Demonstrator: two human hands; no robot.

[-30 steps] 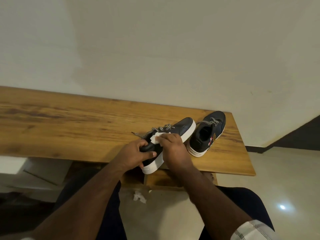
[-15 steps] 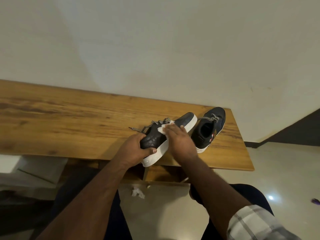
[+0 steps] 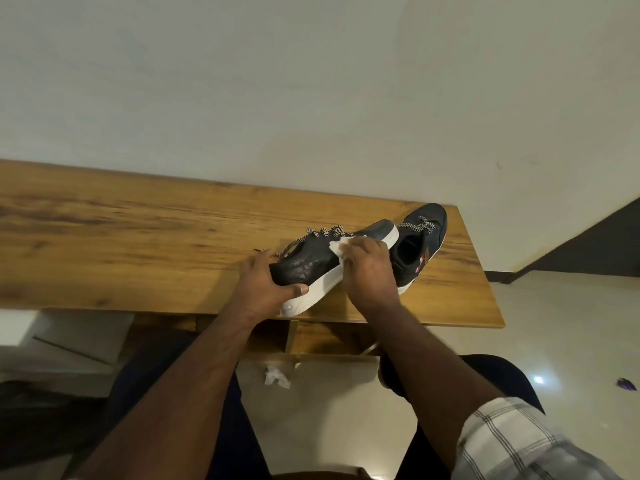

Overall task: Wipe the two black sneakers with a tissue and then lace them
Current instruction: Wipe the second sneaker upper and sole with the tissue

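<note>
Two black sneakers with white soles lie at the right end of the wooden table [image 3: 138,244]. The near sneaker [image 3: 308,266] is tipped on its side, its speckled lace [image 3: 311,235] trailing left. My left hand [image 3: 265,285] grips its heel end, thumb on the white sole. My right hand [image 3: 369,268] presses a white tissue [image 3: 337,245] against the sneaker's side, near the middle. The second sneaker [image 3: 420,242] stands upright just beyond, partly hidden by my right hand, its lace bunched near the toe.
A crumpled white tissue [image 3: 276,376] lies on the pale floor under the table. The table's right edge is close beside the second sneaker. A wall runs behind the table. A small purple object [image 3: 626,383] lies on the floor at far right.
My right hand has slid the tissue from the heel area forward along the near sneaker's side. The left hand keeps its grip on the heel end.
</note>
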